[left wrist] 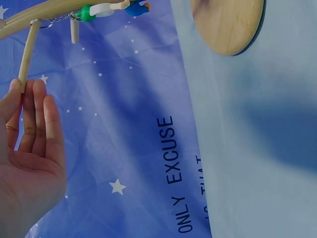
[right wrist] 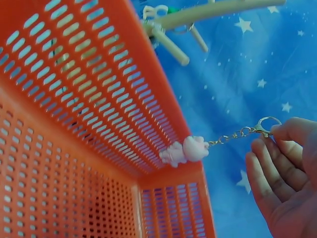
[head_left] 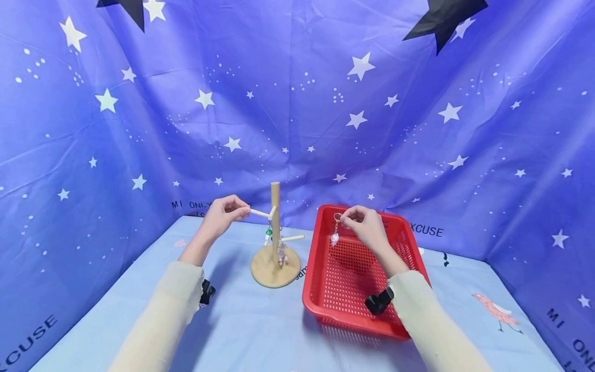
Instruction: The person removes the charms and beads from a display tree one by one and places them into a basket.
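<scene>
My left hand (head_left: 225, 215) pinches the tip of a peg (left wrist: 28, 57) on the wooden stand (head_left: 276, 222). From that side of the stand hangs a keychain with a green bead (head_left: 268, 232) and, in the left wrist view, a blue piece (left wrist: 136, 8) at its end. Pale keychains (head_left: 281, 252) hang lower, by another peg (head_left: 293, 238). Above the red basket (head_left: 310, 279), my right hand (head_left: 364, 226) pinches the ring of a keychain (right wrist: 268, 125). Its gold chain carries a pale pink and white figure (right wrist: 187, 151), which dangles beside the basket wall in the right wrist view.
The stand's round base (head_left: 275, 279) rests on a light blue cloth (head_left: 251, 325) left of the basket. A purple-blue star-printed curtain (head_left: 288, 103) rises behind and at both sides. Black wrist cameras (head_left: 378, 301) sit at both sleeves.
</scene>
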Action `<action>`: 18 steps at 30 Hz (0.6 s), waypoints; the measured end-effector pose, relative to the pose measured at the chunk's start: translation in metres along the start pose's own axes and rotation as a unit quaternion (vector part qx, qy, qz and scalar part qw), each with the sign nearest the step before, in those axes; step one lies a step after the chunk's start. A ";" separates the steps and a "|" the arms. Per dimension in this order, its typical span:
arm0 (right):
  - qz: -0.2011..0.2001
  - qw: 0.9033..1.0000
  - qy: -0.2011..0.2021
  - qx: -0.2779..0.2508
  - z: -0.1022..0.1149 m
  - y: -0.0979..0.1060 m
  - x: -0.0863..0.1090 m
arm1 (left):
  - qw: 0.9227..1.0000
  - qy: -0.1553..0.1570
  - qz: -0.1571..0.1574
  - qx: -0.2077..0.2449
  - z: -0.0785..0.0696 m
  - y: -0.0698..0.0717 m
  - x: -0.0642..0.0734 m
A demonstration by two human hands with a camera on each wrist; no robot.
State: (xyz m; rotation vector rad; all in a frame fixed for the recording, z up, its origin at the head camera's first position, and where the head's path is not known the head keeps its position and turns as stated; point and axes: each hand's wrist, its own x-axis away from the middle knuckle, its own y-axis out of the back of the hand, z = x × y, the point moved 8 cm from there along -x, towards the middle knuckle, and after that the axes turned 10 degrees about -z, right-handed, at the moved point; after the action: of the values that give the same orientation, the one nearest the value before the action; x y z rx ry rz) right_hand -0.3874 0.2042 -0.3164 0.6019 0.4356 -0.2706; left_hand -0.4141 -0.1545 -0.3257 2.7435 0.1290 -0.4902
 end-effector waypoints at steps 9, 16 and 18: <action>0.066 0.995 -0.068 -0.037 -0.028 0.000 0.006 | 1.000 0.002 0.008 0.005 0.000 -0.004 -0.001; 0.137 0.980 -0.111 -0.089 -0.041 -0.006 0.012 | 1.000 0.002 0.003 0.016 0.000 -0.002 -0.002; 0.151 0.978 -0.116 -0.089 -0.045 -0.009 0.013 | 1.000 0.003 0.002 0.016 0.001 -0.001 -0.002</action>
State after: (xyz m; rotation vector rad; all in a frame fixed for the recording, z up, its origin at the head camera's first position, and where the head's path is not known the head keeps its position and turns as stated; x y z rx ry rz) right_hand -0.3934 0.2224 -0.3594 0.4463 0.1359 -0.0089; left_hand -0.4161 -0.1539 -0.3263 2.7764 0.1184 -0.4868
